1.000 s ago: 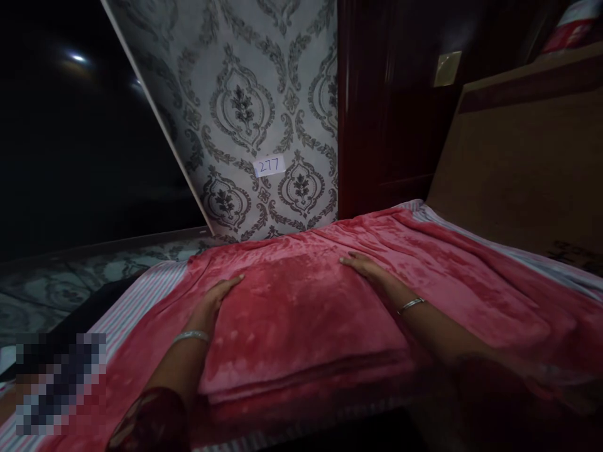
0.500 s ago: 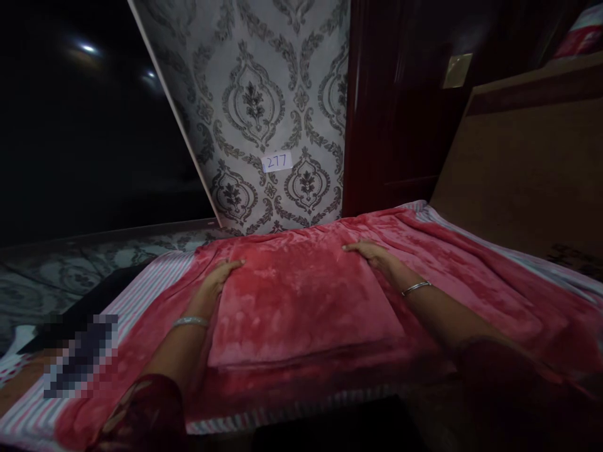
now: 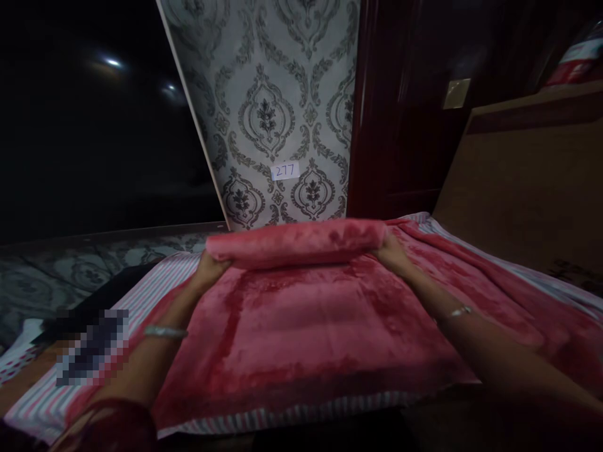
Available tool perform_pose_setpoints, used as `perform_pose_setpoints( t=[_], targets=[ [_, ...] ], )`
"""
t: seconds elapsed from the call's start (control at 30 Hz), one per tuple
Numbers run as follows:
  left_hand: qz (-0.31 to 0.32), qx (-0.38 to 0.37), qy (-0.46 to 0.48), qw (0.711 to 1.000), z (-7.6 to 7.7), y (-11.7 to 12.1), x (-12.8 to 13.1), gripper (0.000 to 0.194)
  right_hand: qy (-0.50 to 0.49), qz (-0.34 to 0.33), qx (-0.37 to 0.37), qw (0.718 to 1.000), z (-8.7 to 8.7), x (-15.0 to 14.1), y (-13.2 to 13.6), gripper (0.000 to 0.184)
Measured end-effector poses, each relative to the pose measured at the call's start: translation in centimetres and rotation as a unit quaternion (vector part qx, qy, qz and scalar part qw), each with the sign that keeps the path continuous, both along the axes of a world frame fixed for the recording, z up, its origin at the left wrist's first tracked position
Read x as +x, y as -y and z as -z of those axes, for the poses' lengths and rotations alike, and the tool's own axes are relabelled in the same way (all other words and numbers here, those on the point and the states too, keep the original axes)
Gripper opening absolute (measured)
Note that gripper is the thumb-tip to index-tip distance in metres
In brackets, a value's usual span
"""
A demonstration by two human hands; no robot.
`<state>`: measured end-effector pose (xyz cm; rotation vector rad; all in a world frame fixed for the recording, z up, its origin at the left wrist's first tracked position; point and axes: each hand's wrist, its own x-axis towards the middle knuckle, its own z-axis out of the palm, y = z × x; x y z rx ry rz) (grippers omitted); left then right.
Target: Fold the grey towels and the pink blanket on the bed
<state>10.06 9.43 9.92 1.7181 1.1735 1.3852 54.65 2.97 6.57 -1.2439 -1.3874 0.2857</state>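
Both hands carry a folded pink-red plush cloth (image 3: 296, 245), raised at its far side and seen nearly edge-on. My left hand (image 3: 211, 269) is closed around its left end, and my right hand (image 3: 394, 253) grips the right end; some fingers are hidden beneath or behind the cloth. Below it spreads a red plush blanket (image 3: 292, 342) with a striped border (image 3: 162, 282). A paler, smoothed patch shows on the blanket between my forearms. Each wrist wears a bangle.
A large dark screen (image 3: 94, 144) stands at the left, beside patterned wallpaper (image 3: 266, 113) with a paper label (image 3: 285, 170) reading 277. At the right is a big cardboard box (image 3: 532, 182) with a red-and-white item (image 3: 577, 59) on top. A pixelated patch covers something at the left.
The folded cloth lay flat on the blanket under my hands; now it is lifted and tilted away, baring the blanket beneath. Both hands have closed on its ends.
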Motion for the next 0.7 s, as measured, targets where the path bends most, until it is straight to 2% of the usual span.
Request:
perform_pose_setpoints(
  t=[0.1,0.2,0.27,0.33,0.4,0.5,0.57,0.63,0.7],
  targets=[
    [0.006,0.058,-0.125,0.99,4.4,1.7,-1.9,0.042,0.048,0.006,-0.036,0.998,6.0,0.3,3.3,0.034],
    [0.062,0.09,-0.225,0.968,9.4,3.9,-3.8,0.028,0.079,-0.03,-0.046,0.995,11.1,0.8,5.6,0.036],
    [0.088,0.099,-0.263,0.956,12.0,5.3,-4.6,0.022,0.077,-0.038,-0.062,0.994,13.4,1.0,6.6,0.031],
    [0.093,0.106,-0.292,0.946,13.6,6.3,-5.1,0.025,0.074,-0.038,-0.067,0.994,14.7,0.9,7.7,0.031],
    [0.082,0.103,-0.295,0.947,14.4,6.8,-5.4,0.031,0.085,-0.043,-0.055,0.994,15.2,0.9,8.9,0.037],
    [0.063,0.071,-0.225,0.97,14.1,6.8,-5.4,0.029,0.074,-0.022,-0.087,0.993,14.5,1.0,10.6,0.039],
    [0.046,0.01,-0.149,0.988,13.4,6.7,-4.9,0.029,0.023,0.0,-0.146,0.989,13.5,1.0,11.2,0.042],
    [0.011,-0.081,-0.091,0.993,12.5,6.8,-4.0,0.038,-0.005,0.007,-0.196,0.981,12.4,0.7,11.3,0.051],
    [-0.016,-0.134,-0.095,0.986,11.8,7.1,-2.9,0.05,0.031,0.005,-0.207,0.978,11.8,0.0,11.1,0.062]
  ],
)
